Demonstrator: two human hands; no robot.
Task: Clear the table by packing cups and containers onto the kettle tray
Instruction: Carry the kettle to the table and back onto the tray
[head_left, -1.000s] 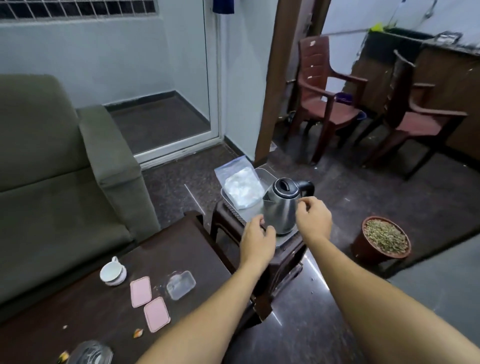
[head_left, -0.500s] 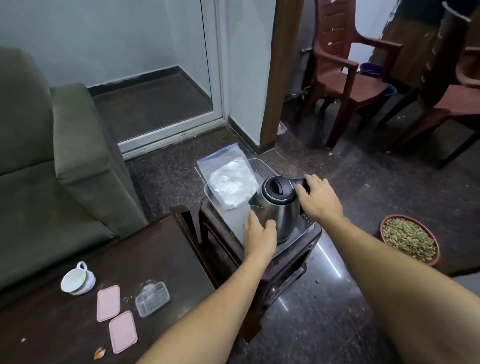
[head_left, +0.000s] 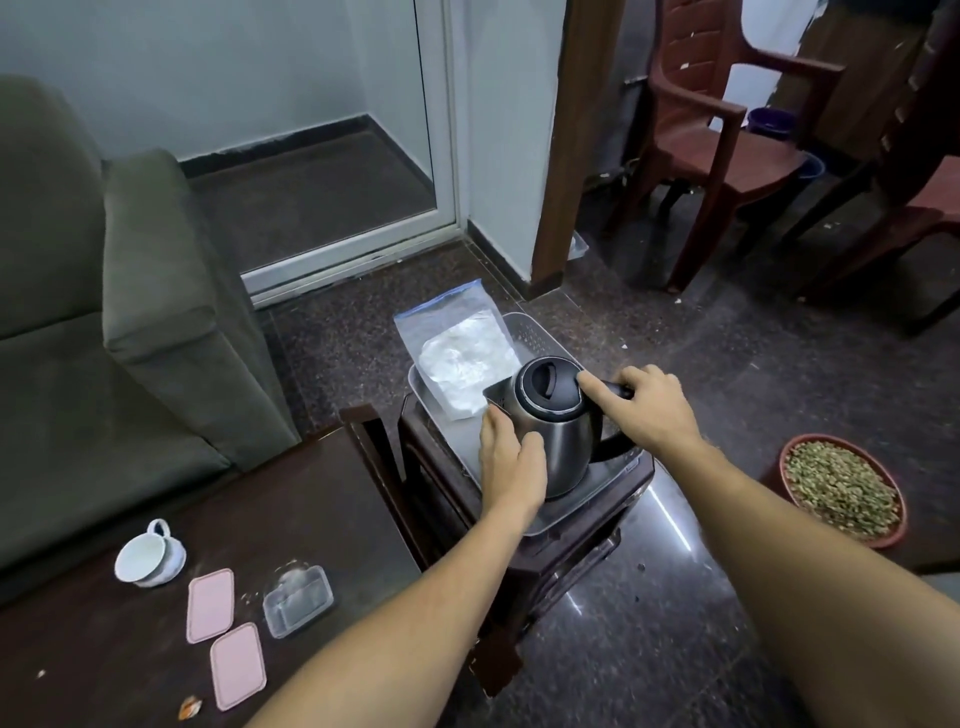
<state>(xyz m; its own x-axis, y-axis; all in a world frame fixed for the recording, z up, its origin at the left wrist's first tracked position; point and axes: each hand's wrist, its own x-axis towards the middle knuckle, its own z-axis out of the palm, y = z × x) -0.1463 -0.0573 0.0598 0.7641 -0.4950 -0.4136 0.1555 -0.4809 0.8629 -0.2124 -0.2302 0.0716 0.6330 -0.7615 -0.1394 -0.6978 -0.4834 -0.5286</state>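
Observation:
A steel kettle (head_left: 563, 439) with a black lid stands on a grey tray (head_left: 532, 332) atop a dark stool. My right hand (head_left: 641, 408) grips the kettle's black handle. My left hand (head_left: 511, 465) presses against the kettle's left side. A clear bag of white powder (head_left: 460, 358) lies on the tray's far half. On the dark table (head_left: 322, 499) to the left sit a white cup on its side (head_left: 148, 556), a clear plastic container (head_left: 298, 600) and two pink lids (head_left: 210, 603) (head_left: 238, 665).
A green sofa (head_left: 104, 338) borders the table on the left. A clay pot of green seeds (head_left: 841, 491) stands on the floor to the right. Brown plastic chairs (head_left: 717, 140) are at the back right. A small wrapper (head_left: 189, 707) lies near the table's front.
The view has moved closer and tilted down. My right hand shifted from the kettle's top edge onto its handle. My left hand stayed against the kettle's side.

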